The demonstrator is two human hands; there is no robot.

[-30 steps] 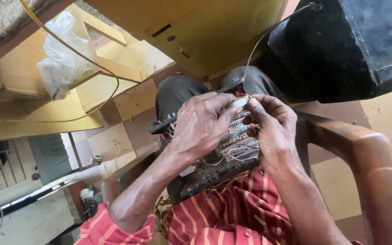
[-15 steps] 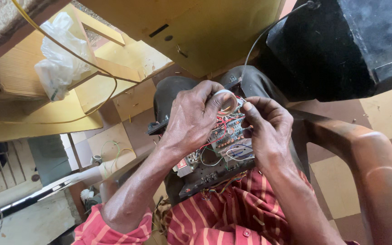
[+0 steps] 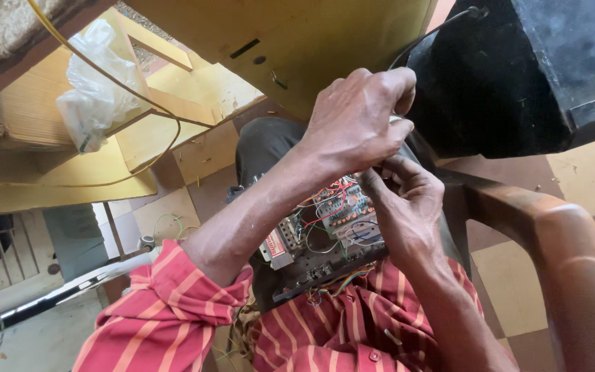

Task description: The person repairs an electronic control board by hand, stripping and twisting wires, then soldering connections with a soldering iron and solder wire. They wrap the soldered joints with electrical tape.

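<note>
I sit hemmed in: a yellow board [image 3: 297, 41] ahead, a black box [image 3: 518, 69] to my right with the brown chair arm [image 3: 552, 241] below it, so my hands have little room. The circuit board [image 3: 332, 227] lies on my lap against my striped shirt [image 3: 352, 331]. My left hand [image 3: 359, 120] is raised above it, fingers pinched narrow on something small I cannot make out. My right hand [image 3: 408, 207] curls just beneath, fingertips meeting the left.

Warm daylight, soft shadows, sharp
</note>
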